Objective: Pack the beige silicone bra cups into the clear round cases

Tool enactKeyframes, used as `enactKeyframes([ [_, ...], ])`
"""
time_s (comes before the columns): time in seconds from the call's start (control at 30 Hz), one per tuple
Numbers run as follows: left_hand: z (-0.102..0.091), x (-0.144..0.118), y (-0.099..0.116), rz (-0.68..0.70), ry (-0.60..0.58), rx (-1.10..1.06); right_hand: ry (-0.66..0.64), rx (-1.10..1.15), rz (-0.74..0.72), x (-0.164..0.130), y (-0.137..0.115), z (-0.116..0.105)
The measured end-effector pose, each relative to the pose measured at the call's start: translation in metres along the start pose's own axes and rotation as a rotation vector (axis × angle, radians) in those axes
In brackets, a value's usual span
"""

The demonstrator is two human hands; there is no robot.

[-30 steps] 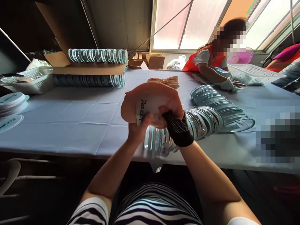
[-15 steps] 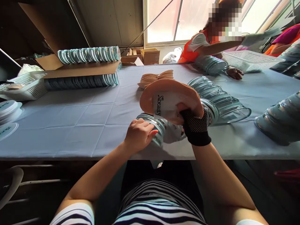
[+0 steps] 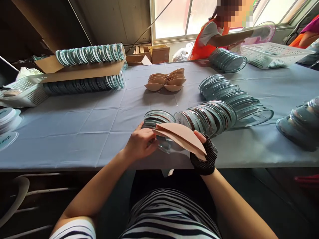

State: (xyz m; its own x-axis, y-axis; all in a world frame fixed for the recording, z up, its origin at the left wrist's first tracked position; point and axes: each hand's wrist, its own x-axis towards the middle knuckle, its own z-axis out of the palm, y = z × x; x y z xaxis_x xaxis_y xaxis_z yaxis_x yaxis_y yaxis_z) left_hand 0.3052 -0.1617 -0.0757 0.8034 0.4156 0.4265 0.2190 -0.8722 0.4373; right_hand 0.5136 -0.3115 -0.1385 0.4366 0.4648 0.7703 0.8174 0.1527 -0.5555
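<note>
My right hand, in a black dotted fingerless glove, grips a pair of beige bra cups folded one against the other, above the table's front edge. My bare left hand has its fingers curled at the left side of a short row of clear round plastic cases. Its fingertips are close to the left tip of the cups, which partly cover the cases. Just right stands a row of filled round cases. Beyond my hands sits a nested stack of beige bra cups.
A long row of clear lids leans at the right, with more cases beyond. Packed cases lie on cardboard at the left, near a white basket. Across the table a co-worker in an orange vest works by another basket.
My right hand has come down and tilted the bra cups, so their white printed label no longer shows and their folded edge does. My left hand has shifted slightly left.
</note>
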Motion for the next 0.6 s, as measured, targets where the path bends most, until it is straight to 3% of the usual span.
enactKeyframes([
  [0.1,0.001,0.000,-0.004,-0.012,0.017,-0.004,-0.126,-0.013,0.008,-0.017,0.004,-0.013],
  [0.3,0.011,0.000,-0.007,-0.035,0.225,-0.068,-0.339,-0.072,-0.118,-0.030,-0.001,-0.030],
  [0.47,0.012,-0.002,-0.007,0.016,0.327,-0.099,-0.465,-0.213,-0.131,-0.012,-0.018,-0.032],
  [0.6,0.012,-0.004,-0.012,0.120,0.282,-0.321,-0.540,-0.276,-0.121,0.013,-0.040,-0.035],
])
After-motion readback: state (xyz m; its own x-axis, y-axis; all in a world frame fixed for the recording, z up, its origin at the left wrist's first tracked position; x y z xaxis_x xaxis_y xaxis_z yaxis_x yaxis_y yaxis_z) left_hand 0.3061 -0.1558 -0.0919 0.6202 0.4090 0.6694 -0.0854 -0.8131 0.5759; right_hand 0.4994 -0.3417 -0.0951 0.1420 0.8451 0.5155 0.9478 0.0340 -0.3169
